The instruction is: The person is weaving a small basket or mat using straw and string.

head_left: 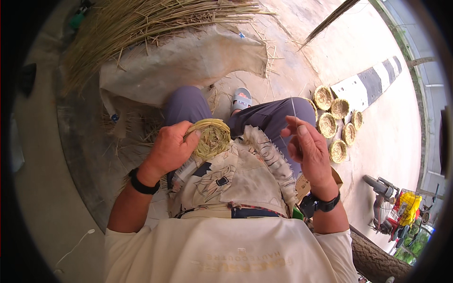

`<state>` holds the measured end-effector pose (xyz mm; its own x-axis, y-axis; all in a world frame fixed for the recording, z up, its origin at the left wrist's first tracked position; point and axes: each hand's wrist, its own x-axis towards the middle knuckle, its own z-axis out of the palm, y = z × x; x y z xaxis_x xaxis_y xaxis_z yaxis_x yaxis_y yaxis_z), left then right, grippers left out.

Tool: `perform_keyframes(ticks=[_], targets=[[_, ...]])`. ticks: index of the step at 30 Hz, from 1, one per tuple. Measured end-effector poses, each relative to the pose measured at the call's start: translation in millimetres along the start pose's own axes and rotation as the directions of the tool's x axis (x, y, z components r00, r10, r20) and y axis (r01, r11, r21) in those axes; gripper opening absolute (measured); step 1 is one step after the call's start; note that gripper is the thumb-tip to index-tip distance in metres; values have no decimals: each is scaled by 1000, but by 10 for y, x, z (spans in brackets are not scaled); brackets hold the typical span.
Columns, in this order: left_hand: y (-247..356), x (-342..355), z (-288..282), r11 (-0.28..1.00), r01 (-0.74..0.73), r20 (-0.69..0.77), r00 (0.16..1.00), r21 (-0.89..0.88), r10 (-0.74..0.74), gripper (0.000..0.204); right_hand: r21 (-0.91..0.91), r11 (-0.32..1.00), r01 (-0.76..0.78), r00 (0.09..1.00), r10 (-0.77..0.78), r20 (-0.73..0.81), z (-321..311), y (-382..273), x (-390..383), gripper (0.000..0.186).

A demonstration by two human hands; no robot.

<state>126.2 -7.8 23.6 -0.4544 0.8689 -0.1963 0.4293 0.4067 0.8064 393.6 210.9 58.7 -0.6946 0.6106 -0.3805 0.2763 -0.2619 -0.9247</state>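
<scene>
My left hand grips the rim of a small round woven straw basket, thumb on the near side. The basket is greenish-yellow, with its coiled round face turned up over my lap. To the right, my right hand is raised above my thigh, apart from the basket. Its fingers are curled around a thin, pale, needle-like strand that sticks up past the fingertips. Whether it is a needle or a stiff fibre I cannot tell. A stained patterned apron covers my lap.
A big bundle of long straw lies on a pale sheet ahead to the left. Several finished-looking straw baskets sit on the ground at the right, near a black-and-white striped block. A parked two-wheeler stands farther right.
</scene>
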Motion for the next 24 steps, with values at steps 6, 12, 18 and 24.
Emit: perform_keyframes(ticks=[6, 12, 18, 24], targets=[[153, -5, 83, 995, -92, -11, 996, 34, 92, 18, -167, 984, 60, 973, -20, 231, 613, 236, -28, 34], [209, -26, 117, 989, -137, -10, 990, 52, 138, 15, -345, 892, 293, 900, -136, 413, 782, 220, 12, 25], [226, -24, 145, 983, -167, -10, 986, 71, 168, 15, -379, 900, 213, 915, -48, 401, 790, 151, 11, 26], [260, -64, 258, 966, -196, -88, 973, 171, 213, 14, -380, 890, 252, 927, -110, 358, 875, 193, 8, 21]])
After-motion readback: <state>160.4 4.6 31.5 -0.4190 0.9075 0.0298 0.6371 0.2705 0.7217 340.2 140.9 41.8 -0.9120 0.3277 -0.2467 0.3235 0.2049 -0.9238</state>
